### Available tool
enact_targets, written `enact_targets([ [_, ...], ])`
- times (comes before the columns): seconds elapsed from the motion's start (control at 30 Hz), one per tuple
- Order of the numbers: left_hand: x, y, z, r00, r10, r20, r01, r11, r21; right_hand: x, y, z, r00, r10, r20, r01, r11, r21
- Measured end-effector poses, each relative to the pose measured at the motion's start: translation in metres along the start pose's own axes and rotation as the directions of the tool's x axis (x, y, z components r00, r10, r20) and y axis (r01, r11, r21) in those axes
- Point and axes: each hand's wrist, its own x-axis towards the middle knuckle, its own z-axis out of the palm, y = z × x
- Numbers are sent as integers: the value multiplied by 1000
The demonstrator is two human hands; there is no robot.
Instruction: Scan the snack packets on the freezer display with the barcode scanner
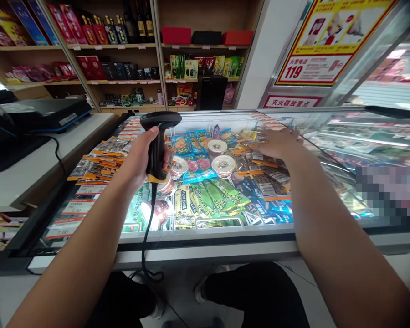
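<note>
My left hand (141,152) is wrapped around the handle of a black and yellow barcode scanner (156,152), held upright above the glass top of a chest freezer (208,249). Its cable hangs down over the freezer's front edge. Out to the right, my right hand (278,142) reaches over a pile of small dark packets with orange edges (271,180); its fingers look spread, though slightly blurred. Whether they touch a packet I cannot tell. A second pile of similar packets (99,159) lies left of the scanner, partly behind my left forearm.
Under the glass are white-lidded cups (223,165), green ice-pop wrappers (218,196) and blue packets. Price labels (78,206) line the left side. A counter with a black device (48,111) stands at left. Stocked shelves (123,45) and a fire notice (328,45) are behind.
</note>
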Motion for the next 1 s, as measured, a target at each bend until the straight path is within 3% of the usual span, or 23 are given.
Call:
enact_targets([
  [0.07, 3, 2, -7, 1000, -10, 3, 10, 1000, 19, -14, -31, 7, 1000, 19, -5, -19, 1000, -7],
  [0.17, 7, 2, -18, 1000, -11, -1, 11, 999, 35, -44, -87, 24, 953, -240, 185, 199, 956, 215],
  [0.23, 10, 1, -22, 1000, -2, -14, 2, 1000, 23, -63, -120, 44, 875, -312, 370, 117, 878, 464],
  [0.3, 11, 1, -24, 999, -1, -33, 1, 1000, 6, -75, -147, 67, 803, -327, 498, 14, 846, 533],
  [0.43, 10, 2, -20, 999, -24, -33, 23, 1000, -21, -72, -180, 100, 788, -347, 509, 27, 845, 534],
  [0.73, 7, 3, -13, 999, -34, -2, 34, 999, -24, -54, -190, 115, 797, -335, 503, 15, 844, 537],
  [0.87, 8, -1, -15, 999, -39, 29, 40, 999, -12, -59, -180, 113, 851, -260, 457, -57, 818, 573],
  [1.0, 9, -7, -13, 997, -21, 77, 19, 999, 26, -53, -150, 99, 905, -203, 374, -101, 751, 652],
])
